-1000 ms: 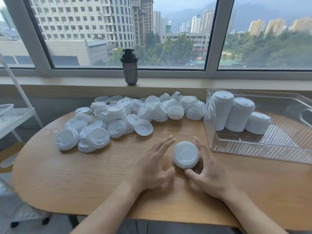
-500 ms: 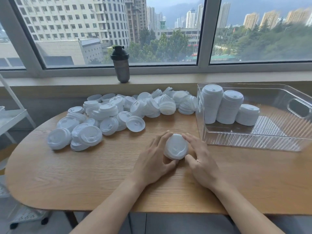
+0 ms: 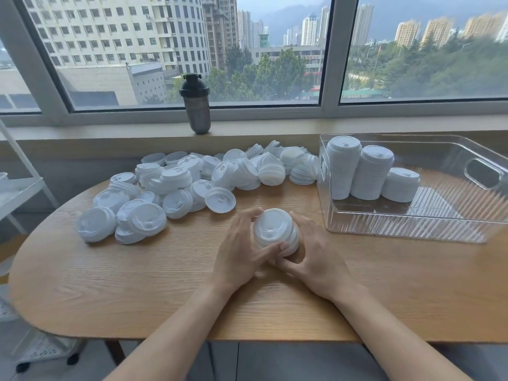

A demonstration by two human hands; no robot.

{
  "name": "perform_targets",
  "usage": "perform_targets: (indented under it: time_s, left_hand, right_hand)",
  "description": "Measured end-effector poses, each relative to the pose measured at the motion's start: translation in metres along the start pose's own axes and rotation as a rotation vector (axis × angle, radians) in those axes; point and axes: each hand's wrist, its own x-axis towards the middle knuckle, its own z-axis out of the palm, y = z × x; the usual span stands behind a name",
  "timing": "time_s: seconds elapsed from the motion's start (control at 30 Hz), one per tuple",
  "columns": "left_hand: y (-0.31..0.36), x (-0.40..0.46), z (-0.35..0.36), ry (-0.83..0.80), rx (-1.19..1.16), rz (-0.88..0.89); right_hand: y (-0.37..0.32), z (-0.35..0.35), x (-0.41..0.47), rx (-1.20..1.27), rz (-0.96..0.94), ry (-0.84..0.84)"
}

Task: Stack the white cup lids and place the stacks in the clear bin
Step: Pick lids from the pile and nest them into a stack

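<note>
Three stacks [image 3: 369,171] sit in the bin [image 3: 412,226]; both hands, left hand [image 3: 242,254] and right hand [image 3: 316,259], cup a short stack [image 3: 275,233], loose lids [image 3: 192,185] heaped at eleven o'clock.

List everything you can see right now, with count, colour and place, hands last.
Loose lids: dozens, white, heaped on the far left of the table.
Short lid stack: one, white, table centre, held between both hands.
Lid stacks in bin: three, white, standing in the bin's near-left corner.
Bin: one, clear, right side of the table.
Table: one, light wood.
Shaker bottle: one, dark grey, on the windowsill.
Rack: one, white, far left.
Left hand: grips the short stack's left side.
Right hand: grips its right side.
</note>
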Motion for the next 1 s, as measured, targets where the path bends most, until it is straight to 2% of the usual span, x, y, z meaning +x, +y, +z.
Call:
perform_targets:
  time_s: [0.3, 0.47, 0.6, 0.67, 0.87, 1.0]
  left_hand:
    - [-0.005, -0.003, -0.011, 0.111, -0.094, -0.126]
    - [-0.012, -0.009, -0.021, 0.121, 0.123, -0.179]
    - [-0.013, -0.013, -0.021, 0.037, 0.364, -0.222]
    - [-0.012, -0.012, -0.019, 0.014, 0.404, -0.232]
    - [-0.006, -0.010, -0.022, -0.073, 0.291, -0.237]
    - [-0.006, -0.010, -0.025, -0.092, 0.226, -0.228]
  right_hand:
    - [0.007, 0.002, 0.002, -0.006, 0.052, 0.131]
    - [0.004, -0.002, -0.001, 0.033, 0.099, 0.207]
    - [0.002, 0.000, 0.001, -0.023, 0.044, 0.169]
    - [0.000, 0.002, 0.005, -0.085, 0.005, 0.149]
    - [-0.006, 0.006, 0.015, -0.113, -0.030, 0.087]
    - [0.000, 0.007, 0.011, -0.074, -0.035, 0.172]
